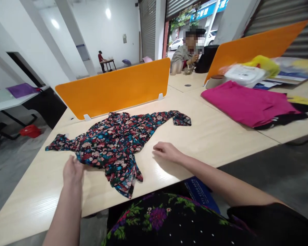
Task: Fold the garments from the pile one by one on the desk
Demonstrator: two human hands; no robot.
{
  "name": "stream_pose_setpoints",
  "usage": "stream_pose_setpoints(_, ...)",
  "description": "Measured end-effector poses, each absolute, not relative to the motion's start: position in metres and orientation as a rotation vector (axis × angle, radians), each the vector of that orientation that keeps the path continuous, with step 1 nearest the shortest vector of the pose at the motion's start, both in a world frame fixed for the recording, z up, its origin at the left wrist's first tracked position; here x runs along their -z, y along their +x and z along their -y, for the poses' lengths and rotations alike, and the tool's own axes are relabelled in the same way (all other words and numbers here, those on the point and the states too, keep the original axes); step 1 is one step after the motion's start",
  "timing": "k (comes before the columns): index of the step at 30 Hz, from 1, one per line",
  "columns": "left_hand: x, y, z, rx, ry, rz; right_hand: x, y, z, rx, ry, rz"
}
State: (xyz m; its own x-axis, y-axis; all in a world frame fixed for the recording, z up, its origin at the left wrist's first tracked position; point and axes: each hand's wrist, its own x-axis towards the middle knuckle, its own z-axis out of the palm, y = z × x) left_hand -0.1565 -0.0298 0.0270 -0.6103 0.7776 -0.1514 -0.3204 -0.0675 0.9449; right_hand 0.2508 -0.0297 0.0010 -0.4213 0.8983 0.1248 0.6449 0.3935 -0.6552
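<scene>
A dark floral blouse lies spread on the light wooden table, its collar toward the orange divider and its sleeves reaching out to both sides. The lower part is bunched and creased near the front edge. Beside the blouse's left edge is my left hand, thumb apart from the fingers, whose tips touch or nearly touch the cloth; a little blur hides which. To the right of the blouse, my right hand rests low over the table with its fingers curled in and nothing seen in them.
Beyond the blouse stands an orange divider. Folded magenta cloth lies at the right on darker cloth, near a white plastic container and yellow bag. A person sits across the table, near a glass cup.
</scene>
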Motion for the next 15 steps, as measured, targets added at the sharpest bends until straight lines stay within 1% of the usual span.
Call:
stream_pose_setpoints(3, -0.012, -0.133, 0.043, -1.583, 0.447, -1.377, -0.002, 0.246, 0.001, -0.688, -1.612, 2.046)
stream_pose_setpoints(5, -0.006, -0.115, 0.049, -1.448, 0.467, -1.352, -0.003, 0.230, -0.015, -0.695, -1.709, 1.990)
stream_pose_setpoints(7, -0.005, -0.105, 0.050, -1.408, 0.511, -1.362, -0.004, 0.208, -0.028, -0.614, -1.787, 1.938)
stream_pose_setpoints(9, -0.009, -0.106, 0.048, -1.459, 0.543, -1.398, -0.004, 0.191, -0.039, -0.543, -1.849, 1.864)
stream_pose_setpoints(11, -0.017, -0.120, 0.046, -1.572, 0.552, -1.459, -0.004, 0.188, -0.050, -0.551, -1.845, 1.746)
stream_pose_setpoints(15, -0.038, -0.168, 0.047, -1.789, 0.515, -1.613, -0.008, 0.231, -0.076, -0.643, -1.703, 1.531)
